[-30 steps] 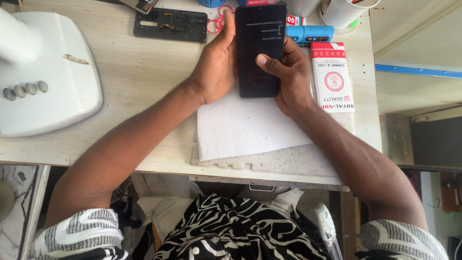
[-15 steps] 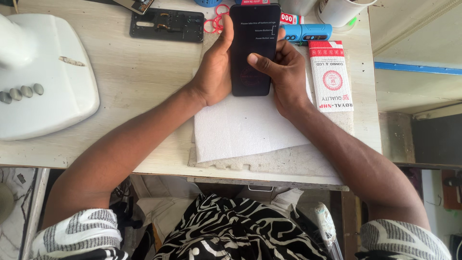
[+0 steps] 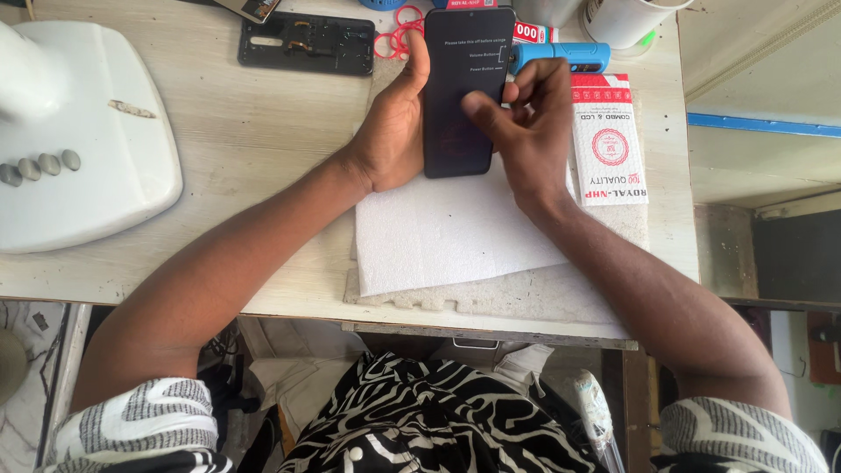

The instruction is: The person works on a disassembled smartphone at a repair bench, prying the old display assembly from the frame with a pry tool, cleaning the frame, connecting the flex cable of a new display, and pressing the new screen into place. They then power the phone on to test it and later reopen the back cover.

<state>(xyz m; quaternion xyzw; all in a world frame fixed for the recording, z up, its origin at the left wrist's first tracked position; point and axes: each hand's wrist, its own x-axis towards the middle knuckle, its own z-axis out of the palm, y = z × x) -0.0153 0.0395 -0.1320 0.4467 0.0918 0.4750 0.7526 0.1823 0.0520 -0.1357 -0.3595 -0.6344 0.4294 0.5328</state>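
A black smartphone [image 3: 462, 79] with a dark screen and a protective film stands lengthwise above a white foam sheet [image 3: 438, 232]. My left hand [image 3: 394, 131] grips its left edge, thumb along the side. My right hand [image 3: 530, 131] holds the right edge, its thumb pressed on the lower screen and fingers curled by the side buttons. The phone's lower end is hidden between both palms.
A white lamp base [image 3: 79, 149] with several buttons fills the left of the wooden table [image 3: 254, 149]. A black phone frame [image 3: 307, 42], red rubber bands [image 3: 399, 35], a blue tool [image 3: 565, 54], a white-and-red packet [image 3: 609, 140] and a white cup [image 3: 626, 17] lie behind.
Both hands and the phone have shifted slightly up the table. My right thumb has slid along the screen, and the right fingers have curled nearer the phone's edge.
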